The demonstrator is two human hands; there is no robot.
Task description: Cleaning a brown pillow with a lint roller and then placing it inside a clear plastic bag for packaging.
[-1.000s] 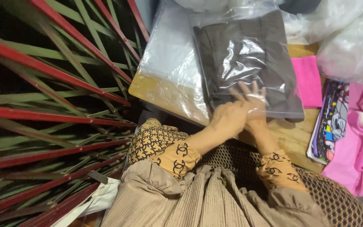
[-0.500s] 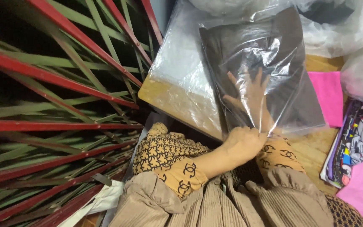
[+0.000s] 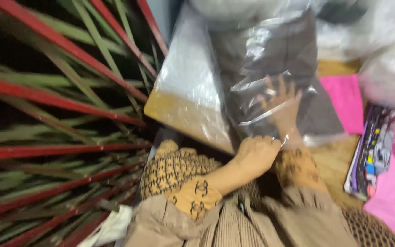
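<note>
A folded dark grey garment lies on a wooden table inside a clear plastic bag. My right hand is inside the bag's mouth, fingers spread flat against the garment, seen through the plastic. My left hand is closed on the bag's near edge at the table's front. Both wrists wear patterned tan cuffs.
Red and green metal bars fill the left side, below the table's edge. A pink cloth and a colourful printed packet lie at the right. White plastic bags are piled at the back right.
My right hand has slid further into the bag, from its near edge up onto the garment. The left hand has dropped back to the bag's opening. The view has tilted.
</note>
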